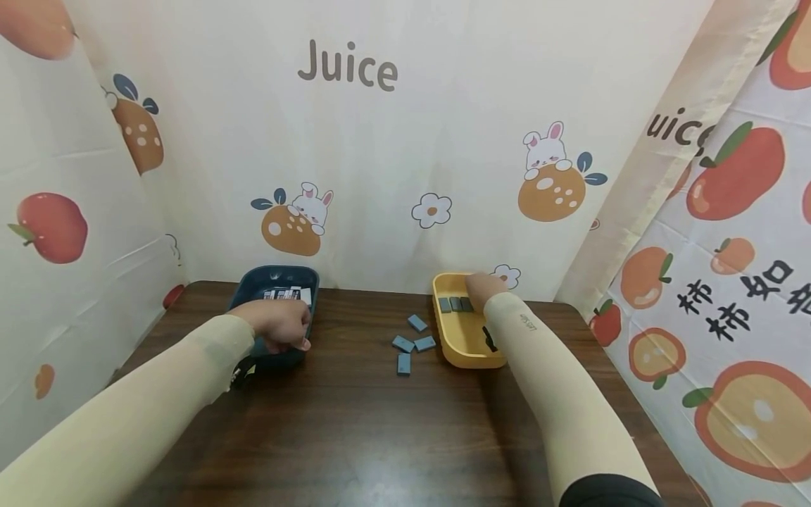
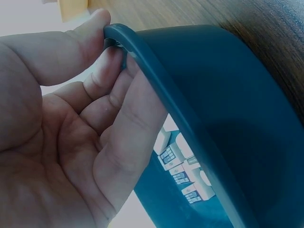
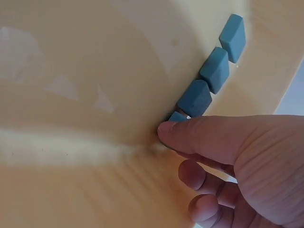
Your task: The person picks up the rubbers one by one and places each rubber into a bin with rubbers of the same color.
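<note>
My left hand [image 1: 281,325] grips the rim of a dark blue plastic bin [image 2: 213,80], thumb and fingers on either side in the left wrist view. Several white blocks [image 2: 180,175] with dark print lie inside that bin. Over at the yellow bin [image 1: 465,346], my right hand [image 3: 228,161] reaches in near its far right corner. Its thumb and fingers pinch a small blue-grey block [image 3: 177,116], mostly hidden by the thumb. That block stands at the end of a slanting row of blue-grey blocks [image 3: 194,97] along the bin's wall.
Several loose blue-grey blocks [image 1: 403,364] lie on the brown wooden table [image 1: 367,429] between the bins, nearer the yellow one. A small black object [image 1: 489,339] shows beside the right sleeve. Printed fruit curtains [image 1: 380,155] stand behind and at both sides.
</note>
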`<state>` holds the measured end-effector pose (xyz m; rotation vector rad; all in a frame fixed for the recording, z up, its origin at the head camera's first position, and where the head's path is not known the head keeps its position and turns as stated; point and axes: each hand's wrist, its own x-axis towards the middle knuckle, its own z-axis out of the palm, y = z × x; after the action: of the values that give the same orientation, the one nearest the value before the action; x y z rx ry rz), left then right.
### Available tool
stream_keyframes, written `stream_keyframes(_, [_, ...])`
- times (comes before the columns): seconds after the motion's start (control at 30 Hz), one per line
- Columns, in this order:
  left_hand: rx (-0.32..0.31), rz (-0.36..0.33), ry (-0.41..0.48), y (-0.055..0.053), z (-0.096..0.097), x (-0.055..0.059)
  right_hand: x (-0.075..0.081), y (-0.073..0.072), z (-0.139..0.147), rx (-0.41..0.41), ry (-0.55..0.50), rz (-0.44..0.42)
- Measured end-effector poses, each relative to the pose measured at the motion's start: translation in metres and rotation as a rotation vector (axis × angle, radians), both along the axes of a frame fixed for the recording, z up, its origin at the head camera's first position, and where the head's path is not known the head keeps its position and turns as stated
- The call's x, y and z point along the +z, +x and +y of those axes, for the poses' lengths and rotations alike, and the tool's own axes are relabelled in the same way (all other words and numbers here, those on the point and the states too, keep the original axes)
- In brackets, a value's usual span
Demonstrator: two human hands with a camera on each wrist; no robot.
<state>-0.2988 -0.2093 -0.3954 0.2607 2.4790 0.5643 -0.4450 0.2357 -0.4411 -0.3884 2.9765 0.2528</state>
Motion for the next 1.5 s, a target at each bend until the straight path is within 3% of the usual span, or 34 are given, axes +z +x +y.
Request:
stream_keyframes(0.23, [0.013, 0.003, 0.004, -0.001, 0.0, -0.001, -0.004, -0.001, 0.0, -0.056, -0.04, -0.044])
stream_keyframes(0.37, [0.012, 0.006, 0.005, -0.001, 0.001, -0.001, -0.001, 0.001, -0.001, -0.024, -0.016, -0.021])
stream_keyframes(0.5, [0.01, 0.009, 0.005, 0.0, 0.0, -0.002, 0.022, 0.014, -0.016, 0.024, -0.029, -0.008])
stream_keyframes(0.63, [0.011, 0.007, 0.006, -0.001, -0.002, -0.002, 0.049, 0.031, -0.042, 0.049, -0.13, -0.023])
stream_keyframes(0.77, [0.01, 0.0, 0.005, -0.001, -0.003, -0.002, 0.06, 0.046, -0.07, 0.174, -0.185, -0.044])
stream_keyframes(0.97, [-0.002, -0.004, -0.001, -0.001, -0.002, -0.001, 0.056, 0.069, -0.106, 0.431, -0.181, -0.096])
stream_keyframes(1.13, [0.006, -0.005, 0.0, -0.001, -0.001, -0.002, 0.046, 0.084, -0.126, 0.593, -0.079, -0.151])
stream_keyframes(1.27, [0.009, -0.005, 0.003, 0.0, 0.0, -0.003, 0.034, 0.087, -0.134, 0.69, 0.008, -0.218])
stream_keyframes(1.4, [0.007, -0.001, 0.008, 0.0, -0.001, -0.003, 0.026, 0.088, -0.137, 0.693, 0.053, -0.25])
stream_keyframes(1.5, [0.007, 0.002, 0.007, 0.0, -0.001, -0.003, 0.02, 0.089, -0.138, 0.645, 0.047, -0.262])
